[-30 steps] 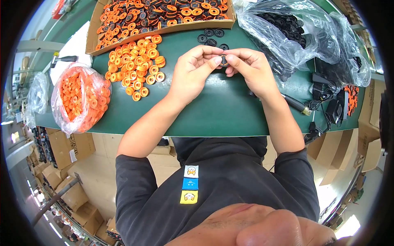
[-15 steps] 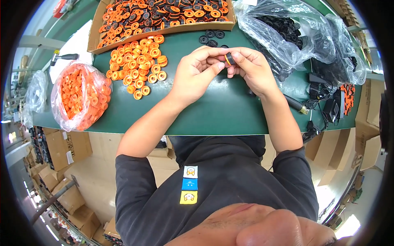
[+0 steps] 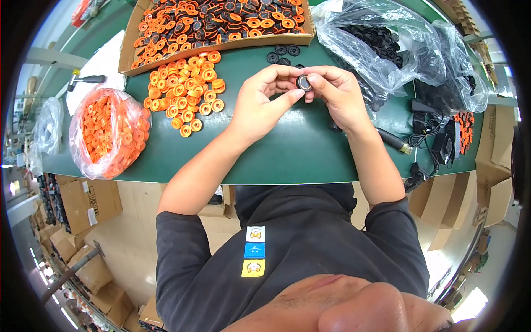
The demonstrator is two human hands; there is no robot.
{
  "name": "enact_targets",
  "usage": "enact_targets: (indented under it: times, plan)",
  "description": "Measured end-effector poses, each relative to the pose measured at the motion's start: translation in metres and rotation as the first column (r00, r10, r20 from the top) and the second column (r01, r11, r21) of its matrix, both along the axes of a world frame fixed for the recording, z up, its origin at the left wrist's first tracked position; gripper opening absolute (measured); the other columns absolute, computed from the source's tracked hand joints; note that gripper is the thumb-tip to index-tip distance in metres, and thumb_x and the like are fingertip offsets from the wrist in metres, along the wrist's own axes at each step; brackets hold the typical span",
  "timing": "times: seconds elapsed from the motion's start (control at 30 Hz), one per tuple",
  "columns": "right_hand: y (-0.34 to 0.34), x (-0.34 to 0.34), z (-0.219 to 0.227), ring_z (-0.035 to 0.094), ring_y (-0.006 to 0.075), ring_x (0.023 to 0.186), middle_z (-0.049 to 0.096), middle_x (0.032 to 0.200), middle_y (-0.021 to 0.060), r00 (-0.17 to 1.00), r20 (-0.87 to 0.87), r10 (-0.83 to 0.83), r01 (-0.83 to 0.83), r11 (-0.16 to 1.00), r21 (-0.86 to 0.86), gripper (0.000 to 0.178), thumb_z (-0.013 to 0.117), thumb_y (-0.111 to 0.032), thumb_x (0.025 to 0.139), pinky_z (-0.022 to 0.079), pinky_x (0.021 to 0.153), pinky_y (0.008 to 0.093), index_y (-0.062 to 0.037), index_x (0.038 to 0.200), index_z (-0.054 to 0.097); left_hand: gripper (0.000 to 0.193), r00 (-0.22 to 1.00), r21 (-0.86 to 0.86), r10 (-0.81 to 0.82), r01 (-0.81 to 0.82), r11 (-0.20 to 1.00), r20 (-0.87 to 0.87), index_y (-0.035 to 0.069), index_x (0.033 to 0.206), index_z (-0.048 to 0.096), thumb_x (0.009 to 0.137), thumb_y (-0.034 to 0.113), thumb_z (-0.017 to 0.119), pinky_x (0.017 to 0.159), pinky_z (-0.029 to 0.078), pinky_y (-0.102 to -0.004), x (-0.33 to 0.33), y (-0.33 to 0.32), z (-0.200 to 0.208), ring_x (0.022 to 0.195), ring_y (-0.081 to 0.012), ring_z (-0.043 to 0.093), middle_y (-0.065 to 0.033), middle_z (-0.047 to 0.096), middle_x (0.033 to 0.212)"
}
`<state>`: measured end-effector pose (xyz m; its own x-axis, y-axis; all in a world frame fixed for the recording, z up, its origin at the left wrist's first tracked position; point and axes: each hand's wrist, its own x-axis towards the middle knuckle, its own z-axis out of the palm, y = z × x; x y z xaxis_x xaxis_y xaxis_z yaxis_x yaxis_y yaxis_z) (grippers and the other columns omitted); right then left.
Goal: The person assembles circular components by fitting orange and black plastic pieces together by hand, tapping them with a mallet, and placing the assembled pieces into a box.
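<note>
A small black ring [image 3: 303, 82] sits pinched between both hands, left hand [image 3: 260, 105] and right hand [image 3: 337, 97] closed on it above the green table [image 3: 287, 149], seemingly raised for a closer look, loose orange discs [image 3: 185, 91] and a cardboard tray [image 3: 221, 25] within reach.

small black round ring part [image 3: 303, 82], disc-shaped, held upright between fingertips of both hands, above green table, far centre.
</note>
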<state>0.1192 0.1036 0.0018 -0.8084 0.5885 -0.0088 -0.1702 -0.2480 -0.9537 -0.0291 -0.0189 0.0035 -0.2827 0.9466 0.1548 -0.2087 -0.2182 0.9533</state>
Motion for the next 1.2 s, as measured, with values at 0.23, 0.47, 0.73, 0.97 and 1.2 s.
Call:
enact_targets:
  times: [0.23, 0.47, 0.73, 0.97, 1.2]
  plan:
    - [-0.001, 0.002, 0.004, 0.066, 0.0105, 0.081, 0.072, 0.095, 0.0061, 0.998, 0.018, -0.056, 0.053, 0.987, 0.149, 0.02, 0.068, -0.01, 0.097, 0.055, 0.073, 0.0242, 0.0021, 0.112, 0.073, 0.034, 0.999, -0.018, -0.033, 0.033, 0.999, 0.009, -0.002, 0.124, 0.06, 0.091, -0.001, 0.07, 0.094, 0.052, -0.0286, -0.002, -0.001, -0.002, 0.104, -0.0138, 0.064, -0.0085, 0.067, 0.115]
    - [0.001, 0.006, 0.002, 0.066, 0.0114, 0.082, 0.069, 0.097, 0.0061, 0.99, 0.078, -0.117, 0.077, 0.916, 0.393, 0.022, 0.07, -0.011, 0.095, 0.054, 0.073, 0.0251, 0.0007, 0.113, 0.072, 0.025, 0.999, -0.064, -0.01, 0.012, 0.998, 0.032, -0.002, 0.119, 0.062, 0.095, 0.001, 0.066, 0.093, 0.052, -0.0267, -0.007, 0.007, -0.009, 0.101, -0.0123, 0.065, -0.0067, 0.068, 0.11]
    - [0.007, 0.094, 0.025, 0.064, 0.0242, 0.082, 0.063, 0.09, 0.0108, 0.852, 0.32, -0.414, -0.125, 0.434, 0.892, 0.029, 0.08, -0.014, 0.081, 0.052, 0.076, 0.0341, -0.0002, 0.105, 0.068, 0.015, 0.647, -0.136, -0.108, 0.006, 0.991, -0.755, 0.002, 0.1, 0.067, 0.086, 0.003, 0.063, 0.081, 0.054, -0.0386, -0.007, -0.001, -0.019, 0.086, -0.0308, 0.067, -0.0147, 0.064, 0.092]
    - [-0.005, 0.14, -0.015, 0.06, 0.0337, 0.082, 0.058, 0.085, 0.0137, 0.671, 0.45, -0.59, -0.324, 0.312, 0.893, 0.025, 0.078, -0.014, 0.082, 0.048, 0.074, 0.0431, -0.0016, 0.095, 0.06, 0.013, 0.496, -0.2, -0.193, 0.039, 0.979, -0.847, 0.003, 0.099, 0.068, 0.089, 0.009, 0.063, 0.082, 0.052, -0.0443, -0.003, -0.005, -0.013, 0.094, -0.0346, 0.063, -0.014, 0.062, 0.096]
    - [-0.027, 0.12, 0.023, 0.064, 0.0425, 0.074, 0.066, 0.082, 0.0192, 0.65, 0.566, -0.507, -0.435, 0.362, 0.824, 0.017, 0.067, -0.017, 0.095, 0.049, 0.063, 0.0487, -0.0025, 0.096, 0.058, 0.015, 0.584, -0.101, -0.072, -0.019, 0.995, -0.809, 0.002, 0.101, 0.068, 0.093, 0.008, 0.057, 0.084, 0.052, -0.0439, -0.015, 0.002, -0.025, 0.097, -0.0348, 0.064, -0.015, 0.064, 0.096]
